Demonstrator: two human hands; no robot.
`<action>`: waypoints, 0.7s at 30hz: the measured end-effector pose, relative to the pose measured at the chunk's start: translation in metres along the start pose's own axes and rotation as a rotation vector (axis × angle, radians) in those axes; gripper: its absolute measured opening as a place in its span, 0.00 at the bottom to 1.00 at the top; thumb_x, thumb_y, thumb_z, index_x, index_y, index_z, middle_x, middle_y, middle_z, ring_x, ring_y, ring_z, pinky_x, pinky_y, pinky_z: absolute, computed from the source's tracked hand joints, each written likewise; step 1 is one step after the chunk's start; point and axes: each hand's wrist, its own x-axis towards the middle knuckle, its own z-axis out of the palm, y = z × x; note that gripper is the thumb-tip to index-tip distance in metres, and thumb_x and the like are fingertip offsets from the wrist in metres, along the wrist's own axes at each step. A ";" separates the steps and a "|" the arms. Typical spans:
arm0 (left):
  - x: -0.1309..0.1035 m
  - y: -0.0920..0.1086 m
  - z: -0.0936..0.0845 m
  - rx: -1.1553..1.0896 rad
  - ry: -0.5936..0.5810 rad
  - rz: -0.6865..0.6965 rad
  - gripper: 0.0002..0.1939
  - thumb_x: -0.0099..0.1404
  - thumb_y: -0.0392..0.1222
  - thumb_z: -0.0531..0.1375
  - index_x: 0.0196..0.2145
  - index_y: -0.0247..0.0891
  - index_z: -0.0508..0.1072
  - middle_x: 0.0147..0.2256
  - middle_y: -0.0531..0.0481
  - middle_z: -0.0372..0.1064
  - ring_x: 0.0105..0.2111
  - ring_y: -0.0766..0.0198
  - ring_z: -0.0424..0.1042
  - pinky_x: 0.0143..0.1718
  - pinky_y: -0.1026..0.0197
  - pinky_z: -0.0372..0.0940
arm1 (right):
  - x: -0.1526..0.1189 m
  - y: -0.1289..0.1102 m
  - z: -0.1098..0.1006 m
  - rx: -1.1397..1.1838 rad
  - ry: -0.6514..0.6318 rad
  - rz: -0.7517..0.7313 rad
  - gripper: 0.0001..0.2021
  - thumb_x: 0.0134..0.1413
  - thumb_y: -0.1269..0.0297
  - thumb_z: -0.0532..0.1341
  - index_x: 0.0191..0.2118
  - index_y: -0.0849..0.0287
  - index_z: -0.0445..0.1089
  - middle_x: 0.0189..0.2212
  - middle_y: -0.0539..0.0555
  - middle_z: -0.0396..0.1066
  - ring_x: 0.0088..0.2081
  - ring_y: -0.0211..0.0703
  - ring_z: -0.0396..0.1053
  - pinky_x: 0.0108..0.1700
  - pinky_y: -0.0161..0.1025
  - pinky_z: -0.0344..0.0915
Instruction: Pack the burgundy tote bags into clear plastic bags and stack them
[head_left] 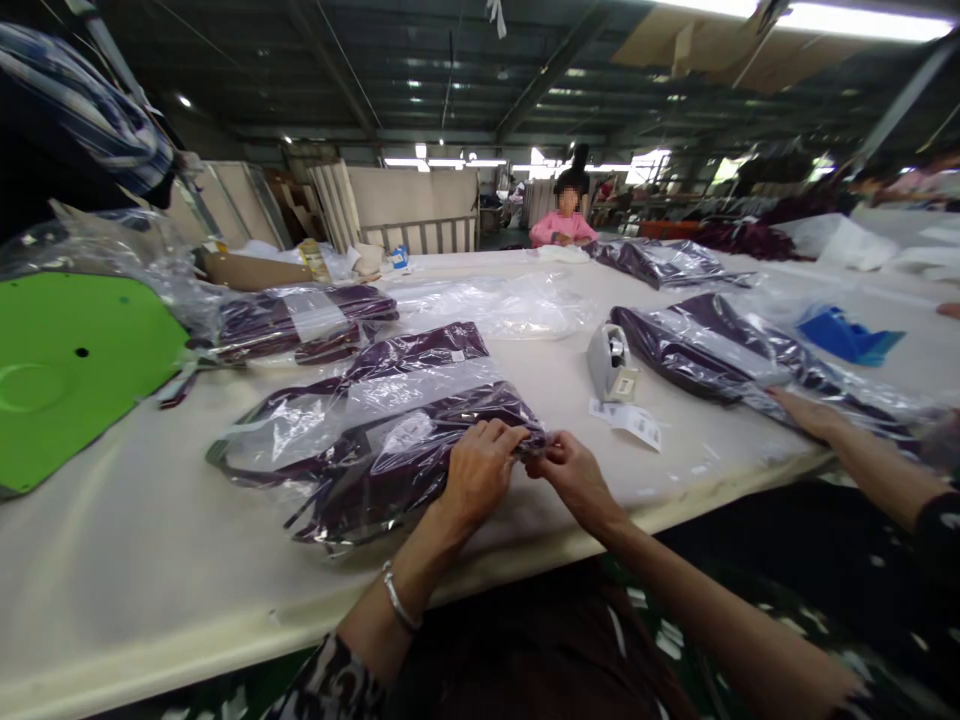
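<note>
In front of me on the table lies a folded dark purple garment inside a clear plastic bag (405,430), with a white band across it. My left hand (480,465) presses on the near right corner of the bag, its fingers curled over the plastic. Close beside it, my right hand (568,478) pinches the gathered plastic at that same corner. The fingertips of both hands almost meet there. To the right stands a white tape dispenser (609,365), and a white printed label sheet (634,425) lies just in front of it.
Another bagged purple garment (307,315) lies behind mine, next to clear plastic bags (502,305). A green board (75,375) is at left. At right, a co-worker's hand (810,415) touches a bagged garment (712,345) near a blue object (847,335). A person in pink (562,228) is across the table.
</note>
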 end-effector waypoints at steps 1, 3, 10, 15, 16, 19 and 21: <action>0.001 -0.001 -0.003 -0.026 0.011 -0.017 0.14 0.68 0.35 0.61 0.50 0.45 0.73 0.41 0.50 0.72 0.42 0.59 0.70 0.44 0.56 0.67 | 0.002 -0.001 0.001 -0.072 0.031 -0.070 0.16 0.43 0.59 0.72 0.34 0.56 0.66 0.24 0.49 0.76 0.29 0.42 0.73 0.35 0.38 0.68; 0.002 -0.004 -0.008 -0.075 0.030 -0.053 0.14 0.67 0.35 0.63 0.49 0.45 0.73 0.40 0.51 0.72 0.41 0.59 0.71 0.44 0.57 0.67 | 0.008 -0.002 0.000 -0.235 0.081 -0.209 0.15 0.49 0.57 0.69 0.38 0.54 0.65 0.25 0.49 0.76 0.29 0.44 0.74 0.35 0.38 0.67; -0.027 -0.009 -0.024 -0.180 0.015 -0.029 0.09 0.67 0.36 0.62 0.46 0.43 0.73 0.39 0.51 0.72 0.40 0.61 0.72 0.43 0.59 0.68 | 0.034 -0.016 -0.023 -0.874 -0.180 -1.098 0.11 0.59 0.62 0.65 0.48 0.54 0.74 0.45 0.58 0.77 0.49 0.51 0.72 0.54 0.49 0.62; -0.087 -0.004 -0.043 0.025 0.107 0.023 0.08 0.67 0.38 0.60 0.45 0.40 0.69 0.38 0.47 0.73 0.38 0.58 0.72 0.40 0.56 0.69 | 0.025 -0.023 0.022 -0.898 -0.594 -1.562 0.12 0.65 0.71 0.55 0.32 0.54 0.71 0.30 0.51 0.74 0.35 0.42 0.69 0.50 0.45 0.63; -0.105 -0.006 -0.051 0.100 0.134 0.016 0.07 0.67 0.37 0.58 0.44 0.40 0.69 0.37 0.47 0.73 0.36 0.59 0.73 0.39 0.57 0.69 | 0.016 -0.020 0.042 -0.885 -0.638 -1.637 0.13 0.66 0.71 0.54 0.29 0.55 0.69 0.26 0.51 0.71 0.31 0.42 0.66 0.44 0.43 0.63; -0.173 -0.026 -0.088 0.353 0.168 0.052 0.14 0.65 0.28 0.53 0.45 0.42 0.70 0.37 0.48 0.77 0.39 0.60 0.76 0.45 0.56 0.69 | -0.024 -0.009 0.110 -0.827 -0.700 -1.717 0.13 0.66 0.67 0.56 0.28 0.57 0.68 0.25 0.51 0.69 0.29 0.41 0.64 0.35 0.42 0.58; -0.226 -0.044 -0.120 0.470 0.086 0.020 0.20 0.64 0.27 0.51 0.49 0.45 0.70 0.43 0.50 0.79 0.45 0.58 0.77 0.54 0.50 0.66 | -0.049 -0.006 0.149 -0.803 -0.742 -1.680 0.10 0.65 0.66 0.57 0.31 0.58 0.70 0.29 0.51 0.73 0.31 0.41 0.66 0.37 0.43 0.59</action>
